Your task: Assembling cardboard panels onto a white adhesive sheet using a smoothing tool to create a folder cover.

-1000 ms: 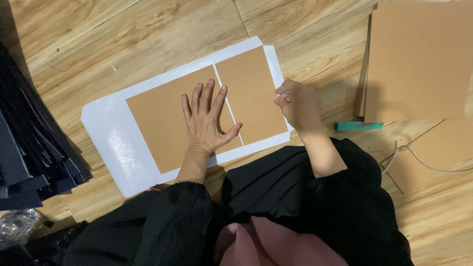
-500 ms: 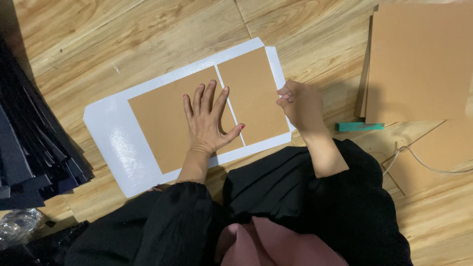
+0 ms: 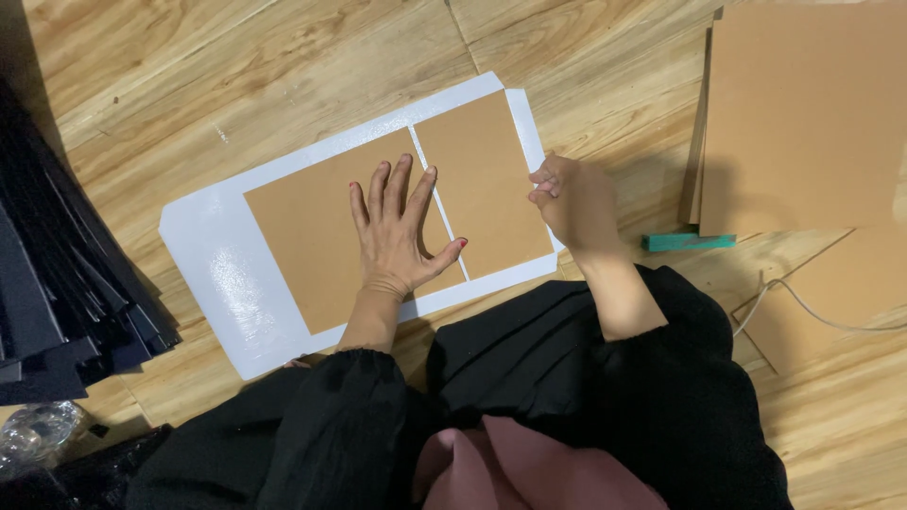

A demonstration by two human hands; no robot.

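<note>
A glossy white sheet lies on the wooden floor with two brown cardboard panels on it, a large one and a narrower one, split by a thin white gap. My left hand lies flat with fingers spread, pressing across the gap between the panels. My right hand sits at the sheet's right edge, fingers curled and pinching the white flap beside the narrow panel.
A stack of brown cardboard boards lies at the upper right, with a teal tool below it and a thin cord nearby. Dark sheets are piled at the left. Crinkled clear plastic sits at the lower left.
The white sheet with its panels has slid slightly rightward. Both hands stay in nearly the same places, the right one still working the right edge.
</note>
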